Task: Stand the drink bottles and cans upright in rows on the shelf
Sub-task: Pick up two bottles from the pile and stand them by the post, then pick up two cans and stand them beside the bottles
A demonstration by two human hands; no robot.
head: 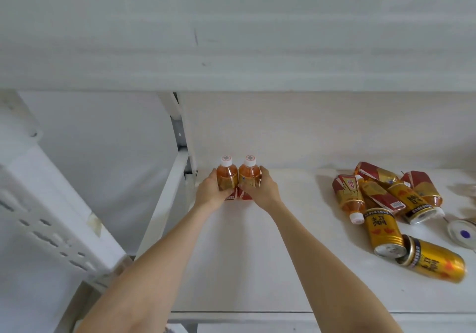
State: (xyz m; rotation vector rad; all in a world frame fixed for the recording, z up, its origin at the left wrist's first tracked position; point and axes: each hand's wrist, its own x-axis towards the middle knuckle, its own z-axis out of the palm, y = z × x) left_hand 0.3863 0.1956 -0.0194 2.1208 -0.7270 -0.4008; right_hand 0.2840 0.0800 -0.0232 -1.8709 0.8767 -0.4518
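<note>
Left bottle (227, 174) label part-hidden by left hand (212, 193), right bottle (248, 174) label by right hand (262, 191), round clear object (462, 233) cut by right edge

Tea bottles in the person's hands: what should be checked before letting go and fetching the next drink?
1. Left-hand tea bottle and right-hand tea bottle upright, caps up: ok.
2. They stand side by side, touching: ok.
3. Bases flat on the shelf: cannot tell, fingers partly cover them.
4. Left hand and right hand released: not ok, each grips its bottle.
5. Bare shelf beside them for the row: ok.
6. Lying bottles and gold cans stood up: not ok, heaped on their sides at the right.
</note>
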